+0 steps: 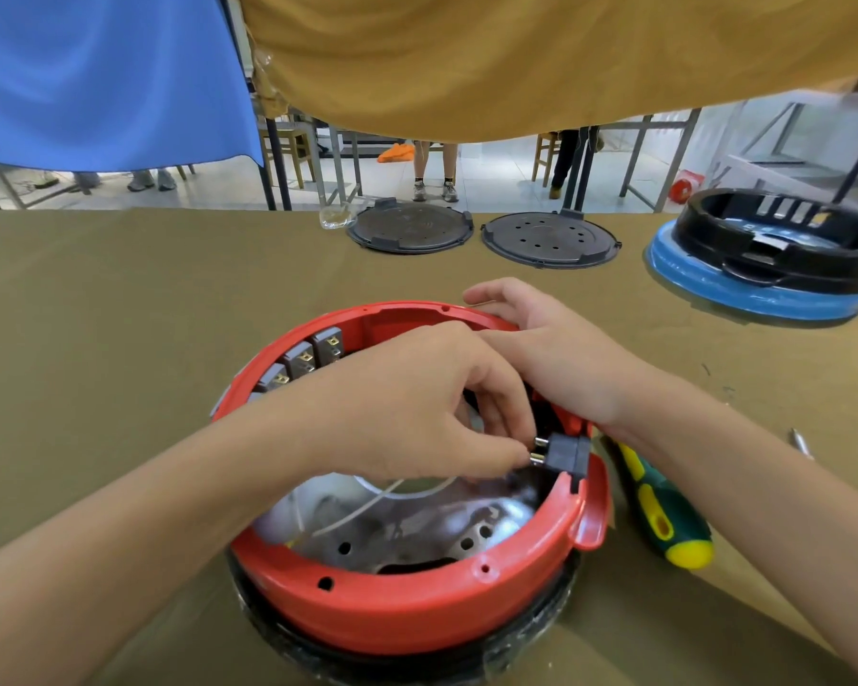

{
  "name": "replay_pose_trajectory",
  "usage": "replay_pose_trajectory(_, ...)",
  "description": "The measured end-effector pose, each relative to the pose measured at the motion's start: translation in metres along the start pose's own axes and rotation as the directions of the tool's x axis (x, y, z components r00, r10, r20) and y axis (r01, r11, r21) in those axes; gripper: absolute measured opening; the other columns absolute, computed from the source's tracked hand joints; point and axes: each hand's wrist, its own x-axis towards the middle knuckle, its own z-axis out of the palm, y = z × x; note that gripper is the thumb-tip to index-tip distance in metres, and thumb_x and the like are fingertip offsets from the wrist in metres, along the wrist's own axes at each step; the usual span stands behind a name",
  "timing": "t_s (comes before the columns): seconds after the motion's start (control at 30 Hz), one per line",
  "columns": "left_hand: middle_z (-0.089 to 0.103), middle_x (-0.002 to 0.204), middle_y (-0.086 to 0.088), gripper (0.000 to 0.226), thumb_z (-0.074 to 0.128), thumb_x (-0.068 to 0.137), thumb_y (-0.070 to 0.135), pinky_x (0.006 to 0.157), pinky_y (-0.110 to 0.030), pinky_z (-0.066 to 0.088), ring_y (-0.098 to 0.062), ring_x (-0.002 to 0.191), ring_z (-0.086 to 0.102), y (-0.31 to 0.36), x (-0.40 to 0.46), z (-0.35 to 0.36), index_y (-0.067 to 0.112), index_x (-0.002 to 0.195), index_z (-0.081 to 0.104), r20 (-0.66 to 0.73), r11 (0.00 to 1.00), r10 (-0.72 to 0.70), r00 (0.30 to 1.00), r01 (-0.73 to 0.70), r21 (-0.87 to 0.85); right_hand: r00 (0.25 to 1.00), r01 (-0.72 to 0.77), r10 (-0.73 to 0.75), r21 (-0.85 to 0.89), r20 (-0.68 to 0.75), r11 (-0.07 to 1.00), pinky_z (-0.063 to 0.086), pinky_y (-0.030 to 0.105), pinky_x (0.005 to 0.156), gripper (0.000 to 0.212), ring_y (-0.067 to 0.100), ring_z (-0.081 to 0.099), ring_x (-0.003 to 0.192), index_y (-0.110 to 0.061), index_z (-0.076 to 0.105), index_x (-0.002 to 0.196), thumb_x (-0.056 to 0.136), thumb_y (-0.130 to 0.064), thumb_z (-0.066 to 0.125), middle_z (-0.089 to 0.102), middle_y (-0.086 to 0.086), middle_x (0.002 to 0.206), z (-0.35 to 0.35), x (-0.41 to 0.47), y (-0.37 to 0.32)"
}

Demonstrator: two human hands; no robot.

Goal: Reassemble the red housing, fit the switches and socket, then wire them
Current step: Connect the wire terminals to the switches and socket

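Red housing: the red housing [417, 606] sits right in front of you on the brown table [95, 314], open side up, on a black ring base [541, 631].
Switches: three grey switches [300, 361] stand in a row against the housing's inner wall on its far-left side, brass terminals facing inward.
Socket: the dark grey socket [568, 455] sits in the notch on the housing's right rim, its two metal pins [538, 450] pointing toward the housing's centre.
Your left hand: your left hand [417, 403] reaches over the housing's middle, fingers curled, thumb and forefinger tips pinched at the socket's pins.
Your right hand: your right hand [556, 358] lies across the housing's far-right rim, fingers bent down over the rim; whether they grip anything beneath your left hand you cannot tell.
Inside the housing: a metal plate [417, 532] with holes, and a thin white wire [348, 512] crossing it.
Screwdriver: a green-and-yellow screwdriver [660, 512] lies on the table just right of the housing.
Beyond the housing: two dark round plates [481, 232] lie side by side at the table's far edge; a black ring on a blue base [764, 259] stands far right of the housing.
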Motion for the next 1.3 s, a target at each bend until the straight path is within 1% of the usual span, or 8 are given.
replay_pose_trajectory(0.23,0.057,0.044,0.024,0.018,0.069,0.086,0.006,0.041,0.001,0.03,0.014,0.037,0.049,0.0034,0.0005,0.0031,0.017,0.072,0.07,-0.013,1.0,-0.004,1.0,0.004,0.005,1.0,-0.006,0.006,0.009,0.002,1.0,0.049,0.034,0.1,0.049,0.002,0.066,0.103,-0.027,0.049,0.132,0.087,-0.031,0.07,0.066,-0.015,0.119,-0.0014,0.0017,0.0032)
replay_pose_trajectory(0.43,0.069,0.06,0.016,0.014,0.069,0.078,0.009,0.055,-0.011,0.045,0.003,0.056,0.064,-0.0013,0.0009,0.008,0.02,0.072,0.076,-0.092,0.993,0.073,0.993,-0.063,0.104,1.0,-0.012,0.012,0.031,-0.002,0.999,0.048,0.037,0.101,0.052,0.006,0.066,0.105,-0.027,0.051,0.13,0.083,-0.032,0.072,0.067,-0.013,0.119,-0.0005,0.0021,0.0047)
replay_pose_trajectory(0.53,0.069,0.062,0.016,0.014,0.069,0.079,0.011,0.06,-0.018,0.052,0.001,0.059,0.065,-0.0002,-0.0001,0.009,0.021,0.072,0.075,-0.105,0.988,0.096,0.99,-0.082,0.13,1.0,-0.015,0.015,0.034,-0.009,0.999,0.048,0.036,0.101,0.048,0.004,0.067,0.102,-0.025,0.051,0.13,0.086,-0.027,0.071,0.067,-0.013,0.118,0.0006,0.0022,0.0045)
replay_pose_trajectory(0.67,0.063,0.051,0.02,0.018,0.07,0.082,0.007,0.049,-0.003,0.037,0.01,0.045,0.056,0.0032,-0.0001,0.0045,0.02,0.071,0.073,-0.062,0.996,0.053,0.997,-0.048,0.075,1.0,-0.025,0.026,0.05,-0.013,0.998,0.049,0.034,0.1,0.048,0.004,0.067,0.102,-0.025,0.052,0.129,0.085,-0.025,0.07,0.067,-0.013,0.118,0.0003,0.0023,0.0031)
replay_pose_trajectory(0.8,0.055,0.043,0.024,0.018,0.068,0.08,0.004,0.044,-0.001,0.032,0.011,0.037,0.05,0.003,-0.0001,0.0035,0.016,0.067,0.071,-0.053,0.998,0.037,0.998,-0.034,0.06,0.999,-0.036,0.036,0.054,0.003,0.998,0.051,0.032,0.096,0.047,0.003,0.068,0.099,-0.027,0.051,0.129,0.086,-0.027,0.07,0.067,-0.014,0.117,-0.0007,0.0018,0.0035)
replay_pose_trajectory(1.0,0.063,0.054,0.017,0.014,0.069,0.077,0.006,0.052,-0.006,0.038,0.003,0.049,0.059,-0.0005,0.001,0.0067,0.016,0.07,0.074,-0.076,0.989,0.108,0.991,-0.099,0.106,1.0,-0.029,0.029,0.052,0.006,0.998,0.05,0.03,0.096,0.049,0.001,0.067,0.099,-0.028,0.052,0.128,0.083,-0.031,0.072,0.068,-0.015,0.116,-0.0016,0.0028,0.0061)
replay_pose_trajectory(1.13,0.069,0.063,0.01,0.013,0.067,0.076,0.008,0.057,-0.011,0.044,-0.004,0.059,0.065,-0.0036,0.0004,0.0075,0.017,0.072,0.075,-0.098,0.979,0.158,0.982,-0.143,0.145,1.0,-0.022,0.022,0.034,-0.004,0.999,0.051,0.028,0.093,0.064,-0.001,0.067,0.097,-0.031,0.052,0.127,0.067,-0.044,0.068,0.068,-0.018,0.114,0.0004,0.0032,0.0049)
replay_pose_trajectory(1.3,0.07,0.065,0.008,0.013,0.068,0.078,0.007,0.06,-0.014,0.048,-0.006,0.064,0.067,-0.0033,0.0006,0.0077,0.016,0.074,0.076,-0.1,0.967,0.191,0.976,-0.17,0.187,0.999,-0.031,0.031,0.004,-0.012,1.0,0.049,0.03,0.095,0.064,-0.001,0.066,0.099,-0.031,0.052,0.127,0.067,-0.046,0.067,0.068,-0.018,0.114,0.0005,0.0027,0.0032)
